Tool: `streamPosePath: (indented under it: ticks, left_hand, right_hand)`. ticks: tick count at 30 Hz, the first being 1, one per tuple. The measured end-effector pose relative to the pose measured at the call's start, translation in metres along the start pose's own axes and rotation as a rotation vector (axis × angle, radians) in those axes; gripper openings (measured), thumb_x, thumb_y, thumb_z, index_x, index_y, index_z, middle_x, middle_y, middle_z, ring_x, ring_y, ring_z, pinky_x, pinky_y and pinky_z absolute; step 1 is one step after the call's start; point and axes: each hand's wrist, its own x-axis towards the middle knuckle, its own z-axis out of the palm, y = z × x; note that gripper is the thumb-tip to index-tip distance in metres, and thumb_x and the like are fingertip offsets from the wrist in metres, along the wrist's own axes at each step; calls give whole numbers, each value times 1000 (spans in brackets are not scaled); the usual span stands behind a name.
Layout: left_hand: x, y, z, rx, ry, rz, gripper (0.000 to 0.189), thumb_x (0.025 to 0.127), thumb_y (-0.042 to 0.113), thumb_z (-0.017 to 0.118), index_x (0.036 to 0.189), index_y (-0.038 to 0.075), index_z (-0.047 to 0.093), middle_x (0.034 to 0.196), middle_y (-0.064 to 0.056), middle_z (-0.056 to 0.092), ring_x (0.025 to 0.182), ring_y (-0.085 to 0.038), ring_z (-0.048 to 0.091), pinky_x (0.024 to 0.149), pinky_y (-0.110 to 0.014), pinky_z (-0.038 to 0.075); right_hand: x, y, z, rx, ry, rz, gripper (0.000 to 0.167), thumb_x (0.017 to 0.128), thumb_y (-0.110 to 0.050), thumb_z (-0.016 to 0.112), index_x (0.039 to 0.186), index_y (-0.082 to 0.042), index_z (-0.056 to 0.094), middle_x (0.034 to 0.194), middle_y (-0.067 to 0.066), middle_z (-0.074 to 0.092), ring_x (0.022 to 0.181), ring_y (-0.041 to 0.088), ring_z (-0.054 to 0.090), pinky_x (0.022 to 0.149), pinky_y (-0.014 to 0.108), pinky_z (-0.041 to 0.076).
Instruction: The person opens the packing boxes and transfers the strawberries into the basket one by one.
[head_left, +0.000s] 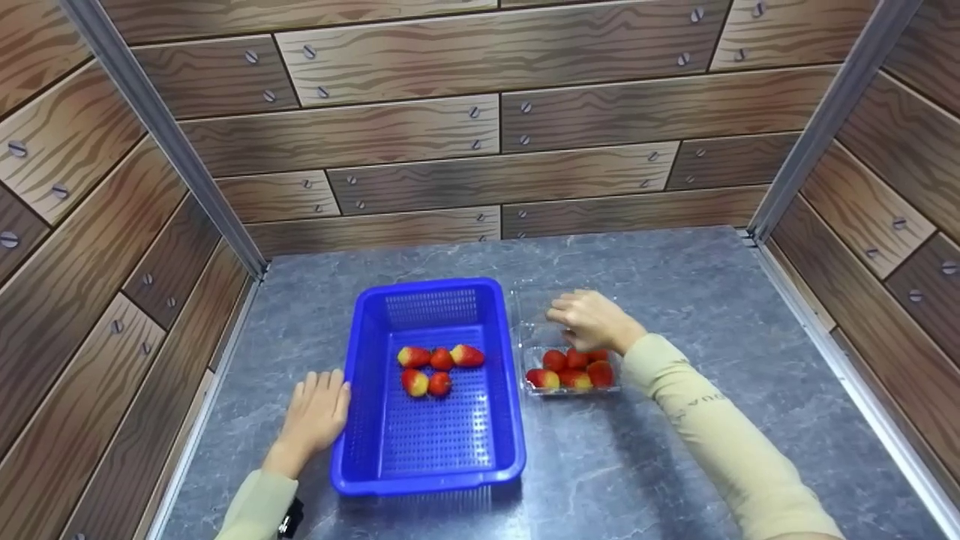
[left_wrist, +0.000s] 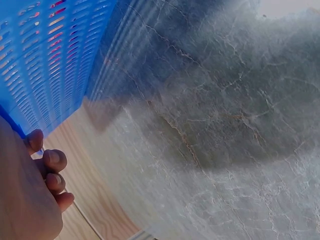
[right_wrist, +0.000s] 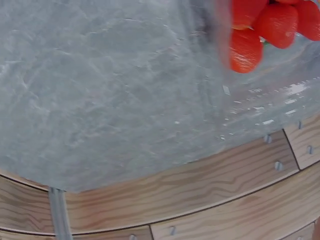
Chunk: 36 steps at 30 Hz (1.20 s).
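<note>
A blue perforated basket (head_left: 427, 289) stands in the middle of the grey stone-look table, and several red-and-yellow strawberries (head_left: 439, 367) lie in it. To its right sits a clear plastic clamshell box (head_left: 534, 334) with more strawberries (head_left: 574, 369) inside. My left hand (head_left: 319, 409) lies flat on the table, fingers straight, against the basket's left wall (left_wrist: 45, 60). My right hand (head_left: 592, 319) hovers over the back of the clamshell with its fingers curled down; what they hold is hidden. The right wrist view shows only the box's strawberries (right_wrist: 260, 30) and its clear wall (right_wrist: 270, 100).
Wood-plank panels (head_left: 495, 127) close off the table (head_left: 675, 285) at the back and on both sides, with metal posts in the corners. Bare tabletop lies behind the basket, to the right of the clamshell and along the front edge.
</note>
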Motion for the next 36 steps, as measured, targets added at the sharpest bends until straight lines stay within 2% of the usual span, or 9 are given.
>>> streamPosePath:
  ticks: [5,10,13,17,27,32,36]
  left_hand:
    - [-2,0,-1,0,-8,-3,13,99,12,47,98,0,52,83,-15,52,79,-36,44,70,-46,35]
    - [-1,1,-1,-6,-15,-11,15,100,13,47,100,-1,52,84,-15,53,80,-36,45,71,-46,36]
    - [-2,0,-1,-12,-21,-19,13,100,13,47,97,1,51,82,-14,52,79,-35,44,71,-45,35]
    - [-2,1,0,-19,-36,-21,12,100,13,46,95,3,50,81,-13,52,79,-34,44,70,-44,34]
    - [-1,0,-1,-11,-14,-9,13,100,12,46,96,1,50,82,-15,51,79,-36,45,71,-46,35]
    - [-1,0,0,-3,0,3,13,99,12,47,93,0,50,81,-15,48,78,-36,44,69,-45,35]
    - [0,-1,-1,12,13,13,13,98,12,48,92,0,50,81,-15,48,77,-36,43,68,-45,35]
  right_hand:
    - [-16,-8,8,144,-137,135,45,61,-2,74,105,-2,67,95,9,67,83,26,65,74,42,56]
    - [-23,-17,11,337,-210,308,63,65,4,74,126,-4,64,110,11,68,91,28,67,80,44,56]
    - [-24,-22,15,430,-237,334,64,67,9,71,130,-3,62,119,14,66,99,31,66,85,44,55]
    - [-25,-26,21,517,-243,321,61,68,14,68,128,2,63,123,18,65,107,34,65,89,46,53]
    - [-22,-35,37,500,-263,321,50,73,11,69,121,3,67,110,17,67,97,32,65,86,45,53]
    - [-22,-38,45,458,-215,284,39,72,9,71,111,6,67,97,16,64,84,28,64,77,43,54]
    - [-22,-40,50,433,-179,291,35,70,8,73,104,7,66,93,17,63,80,29,63,74,43,54]
